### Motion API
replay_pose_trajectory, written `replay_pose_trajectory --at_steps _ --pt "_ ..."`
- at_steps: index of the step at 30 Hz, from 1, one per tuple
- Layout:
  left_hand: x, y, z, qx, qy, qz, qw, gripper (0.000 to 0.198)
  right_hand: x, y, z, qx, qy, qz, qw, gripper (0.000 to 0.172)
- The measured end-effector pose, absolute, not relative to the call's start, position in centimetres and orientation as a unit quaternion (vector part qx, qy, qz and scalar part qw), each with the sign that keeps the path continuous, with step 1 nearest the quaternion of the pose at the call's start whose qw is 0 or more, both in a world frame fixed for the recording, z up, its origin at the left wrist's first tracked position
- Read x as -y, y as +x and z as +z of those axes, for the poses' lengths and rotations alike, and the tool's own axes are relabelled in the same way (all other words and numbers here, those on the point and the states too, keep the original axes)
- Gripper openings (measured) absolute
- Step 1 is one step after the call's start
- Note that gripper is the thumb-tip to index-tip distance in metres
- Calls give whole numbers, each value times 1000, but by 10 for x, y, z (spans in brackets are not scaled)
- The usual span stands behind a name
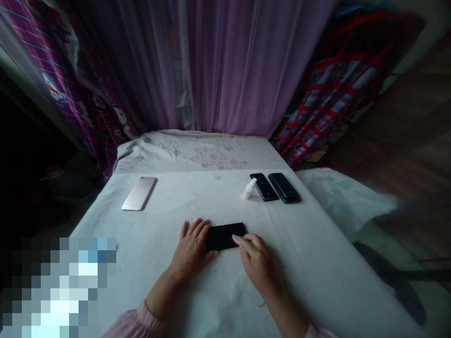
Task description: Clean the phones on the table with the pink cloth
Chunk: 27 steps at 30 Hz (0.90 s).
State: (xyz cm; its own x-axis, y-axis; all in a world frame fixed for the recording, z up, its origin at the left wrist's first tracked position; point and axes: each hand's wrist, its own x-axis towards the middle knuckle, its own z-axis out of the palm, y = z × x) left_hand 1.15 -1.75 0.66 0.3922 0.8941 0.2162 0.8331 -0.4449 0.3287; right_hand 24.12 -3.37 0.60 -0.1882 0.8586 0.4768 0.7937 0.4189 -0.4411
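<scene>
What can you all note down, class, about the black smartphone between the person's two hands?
The black smartphone is a dark, slim slab with rounded corners, its face smooth and faintly glossy. It lies flat on the white cloth covering the table, long side running across the view. No lit display, buttons or camera show, so which face is up cannot be told. The left hand touches its left end, and the fingers of the right hand touch its near right edge.

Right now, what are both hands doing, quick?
Left hand: open, fingertips against the black smartphone, not gripping.
Right hand: fingertips on its near edge; cannot tell if holding.
</scene>
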Motion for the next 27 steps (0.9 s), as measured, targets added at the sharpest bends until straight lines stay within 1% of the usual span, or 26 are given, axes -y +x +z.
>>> replay_pose_trajectory --at_steps 4,9,18,22,25,27 --pt "16 13 9 -522 829 179 92 64 7 242 5 752 -554 63 352 30" --pt "17 15 10 -540 818 184 76 62 -22 240 4 743 -558 75 362 31" --pt "10 14 6 -545 811 201 69 60 23 254 2 741 -528 131 394 29" --pt "-6 2 6 -548 811 191 79 60 21 260 -2 721 -541 143 410 30" --pt "-14 -5 7 -545 816 170 89 63 12 257 -2 709 -545 141 426 27" --pt "-16 -5 6 -537 822 169 88 69 8 252 -1 717 -541 130 420 26"
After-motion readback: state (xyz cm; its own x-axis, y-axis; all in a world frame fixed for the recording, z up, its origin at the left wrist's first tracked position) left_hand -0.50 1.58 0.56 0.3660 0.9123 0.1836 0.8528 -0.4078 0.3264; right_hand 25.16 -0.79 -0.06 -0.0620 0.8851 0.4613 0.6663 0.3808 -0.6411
